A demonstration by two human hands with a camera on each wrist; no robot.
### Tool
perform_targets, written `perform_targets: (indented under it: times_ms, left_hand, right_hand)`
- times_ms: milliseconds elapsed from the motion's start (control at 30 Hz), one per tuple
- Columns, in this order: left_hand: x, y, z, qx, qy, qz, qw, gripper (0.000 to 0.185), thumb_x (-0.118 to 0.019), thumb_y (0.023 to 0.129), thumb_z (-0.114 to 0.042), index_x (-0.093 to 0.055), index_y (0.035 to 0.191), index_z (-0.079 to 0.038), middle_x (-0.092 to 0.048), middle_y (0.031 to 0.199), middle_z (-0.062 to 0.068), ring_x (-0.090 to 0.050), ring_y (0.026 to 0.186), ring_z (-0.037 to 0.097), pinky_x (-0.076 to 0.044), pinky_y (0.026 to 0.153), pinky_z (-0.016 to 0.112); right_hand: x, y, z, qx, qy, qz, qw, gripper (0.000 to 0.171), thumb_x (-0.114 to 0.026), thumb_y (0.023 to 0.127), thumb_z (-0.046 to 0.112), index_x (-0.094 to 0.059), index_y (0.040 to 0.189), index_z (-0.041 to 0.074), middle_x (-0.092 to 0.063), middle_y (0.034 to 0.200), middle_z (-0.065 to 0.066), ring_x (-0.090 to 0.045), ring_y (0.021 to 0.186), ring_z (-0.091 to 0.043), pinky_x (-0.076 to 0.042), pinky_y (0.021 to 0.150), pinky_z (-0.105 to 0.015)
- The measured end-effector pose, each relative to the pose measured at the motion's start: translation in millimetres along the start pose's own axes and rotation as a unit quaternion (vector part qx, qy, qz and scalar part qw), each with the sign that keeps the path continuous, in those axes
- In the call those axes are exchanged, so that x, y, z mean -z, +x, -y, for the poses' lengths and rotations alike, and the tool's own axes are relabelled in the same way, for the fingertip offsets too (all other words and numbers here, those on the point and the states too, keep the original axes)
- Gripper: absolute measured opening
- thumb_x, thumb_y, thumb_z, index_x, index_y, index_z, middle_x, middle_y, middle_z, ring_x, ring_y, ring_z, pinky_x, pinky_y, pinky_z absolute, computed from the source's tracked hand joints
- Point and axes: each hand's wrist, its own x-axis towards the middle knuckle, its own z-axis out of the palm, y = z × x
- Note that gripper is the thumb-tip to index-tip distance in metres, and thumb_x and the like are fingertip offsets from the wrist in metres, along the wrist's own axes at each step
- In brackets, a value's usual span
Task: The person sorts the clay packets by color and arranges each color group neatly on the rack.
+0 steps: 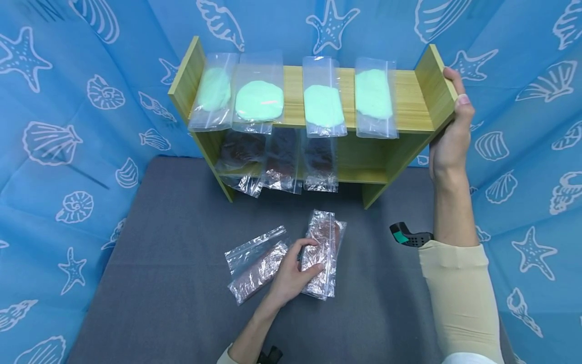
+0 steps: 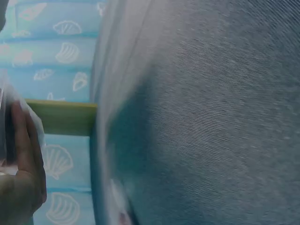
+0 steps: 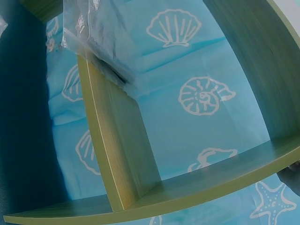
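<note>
At lower centre, the left hand (image 1: 293,273) grips a brown-filled clear bag (image 1: 324,258) on the grey mat (image 1: 173,283). At upper right, the right hand (image 1: 450,136) clasps the wooden shelf (image 1: 409,108)'s side panel.

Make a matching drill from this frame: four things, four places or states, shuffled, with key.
Things:
1. green bags
2. right hand
3. left hand
4. dark shelf bags

Places or states:
A. lower shelf
B. gripping the rack's right end panel
C. top shelf, four in a row
D. on a foil-look bag lying on the grey mat

Pairs: 1-C, 2-B, 3-D, 4-A
</note>
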Motion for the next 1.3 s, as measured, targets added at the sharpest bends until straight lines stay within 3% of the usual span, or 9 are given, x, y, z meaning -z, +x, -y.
perform_targets:
  times_ms: [100, 200, 400, 500, 600, 667, 800, 1033, 1300]
  left_hand:
    - [-1.8, 2.2, 3.8, 0.016, -0.016, 0.02, 0.9996, 0.048, -0.068, 0.091, -0.002, -0.05, 0.135, -0.006, -0.047, 0.137, 0.014, -0.033, 0.043, 0.001, -0.032, 0.038, 0.017]
    - [-5.1, 4.7, 10.5, 0.013, -0.025, 0.026, 0.9993, 0.049, -0.069, 0.092, -0.004, -0.049, 0.137, -0.012, -0.055, 0.119, 0.01, -0.032, 0.041, 0.002, -0.031, 0.035, 0.019]
    - [-11.6, 8.7, 6.1, -0.054, -0.011, 0.003, 0.9985, 0.055, -0.076, 0.087, -0.006, -0.046, 0.133, -0.012, -0.052, 0.127, 0.007, -0.033, 0.04, 0.001, -0.034, 0.035, 0.02]
    - [-14.9, 10.7, -2.9, -0.075, 0.015, -0.019, 0.9969, 0.046, -0.077, 0.084, -0.005, -0.051, 0.121, -0.007, -0.056, 0.09, 0.007, -0.027, 0.039, -0.004, -0.029, 0.034, 0.019]
    - [-17.6, 13.1, -12.0, -0.086, 0.02, -0.025, 0.9958, 0.036, -0.076, 0.084, -0.001, -0.053, 0.112, -0.003, -0.048, 0.073, 0.009, -0.024, 0.039, -0.006, -0.026, 0.033, 0.018]
    - [-18.3, 14.6, -16.8, -0.096, 0.014, -0.022, 0.995, 0.035, -0.074, 0.085, 0.001, -0.053, 0.113, 0.001, -0.056, 0.095, 0.016, -0.025, 0.04, -0.006, -0.026, 0.034, 0.018]
    - [-17.6, 17.1, -25.3, -0.111, -0.005, 0.007, 0.9938, 0.041, -0.069, 0.087, 0.004, -0.051, 0.124, 0.002, -0.052, 0.13, 0.019, -0.028, 0.041, -0.002, -0.029, 0.035, 0.018]
    - [-16.1, 31.3, -38.9, -0.138, -0.017, 0.079, 0.9871, 0.07, -0.061, 0.078, 0.012, -0.043, 0.142, -0.011, -0.042, 0.147, 0.007, -0.031, 0.046, 0.004, -0.032, 0.036, 0.023]
    - [-17.1, 56.3, -52.0, -0.156, 0.022, 0.089, 0.9835, 0.082, -0.07, 0.078, 0.004, -0.036, 0.15, -0.016, -0.036, 0.15, 0.003, -0.034, 0.062, 0.02, -0.035, 0.046, 0.022]
  right_hand:
    - [-0.4, 0.3, 0.5, -0.002, 0.003, -0.002, 1.0, 0.053, -0.024, 0.099, 0.031, -0.053, 0.142, 0.02, -0.047, 0.13, -0.012, -0.047, 0.104, -0.021, -0.036, 0.089, -0.029]
    - [-0.4, 0.3, 1.0, 0.0, -0.001, -0.001, 1.0, 0.053, -0.024, 0.099, 0.032, -0.053, 0.142, 0.02, -0.047, 0.129, -0.012, -0.047, 0.103, -0.021, -0.036, 0.089, -0.029]
    - [-0.3, 0.0, 2.0, 0.005, -0.008, 0.001, 1.0, 0.053, -0.024, 0.098, 0.032, -0.053, 0.142, 0.021, -0.047, 0.128, -0.012, -0.047, 0.103, -0.021, -0.036, 0.089, -0.03]
    - [0.1, 0.2, 2.0, 0.009, -0.008, 0.002, 1.0, 0.053, -0.025, 0.098, 0.032, -0.053, 0.142, 0.02, -0.047, 0.127, -0.013, -0.047, 0.102, -0.021, -0.036, 0.089, -0.029]
    - [0.1, 0.2, 2.0, 0.012, -0.006, 0.002, 1.0, 0.053, -0.025, 0.098, 0.033, -0.054, 0.141, 0.02, -0.047, 0.127, -0.013, -0.047, 0.102, -0.021, -0.036, 0.088, -0.03]
    - [-0.3, 0.4, 2.0, 0.014, -0.004, 0.005, 1.0, 0.053, -0.026, 0.098, 0.033, -0.054, 0.141, 0.019, -0.048, 0.126, -0.013, -0.047, 0.102, -0.021, -0.036, 0.088, -0.03]
    - [-0.4, 0.6, 1.4, 0.018, 0.0, 0.011, 1.0, 0.052, -0.027, 0.099, 0.034, -0.054, 0.14, 0.018, -0.048, 0.126, -0.014, -0.048, 0.102, -0.022, -0.036, 0.087, -0.032]
    - [1.2, 0.1, 1.5, 0.015, -0.002, 0.0, 1.0, 0.052, -0.028, 0.098, 0.034, -0.054, 0.141, 0.02, -0.048, 0.126, -0.013, -0.047, 0.102, -0.021, -0.036, 0.088, -0.03]
    - [-0.6, 0.7, 0.5, 0.016, 0.004, 0.007, 1.0, 0.053, -0.026, 0.098, 0.033, -0.054, 0.141, 0.018, -0.048, 0.126, -0.013, -0.047, 0.103, -0.022, -0.036, 0.088, -0.03]
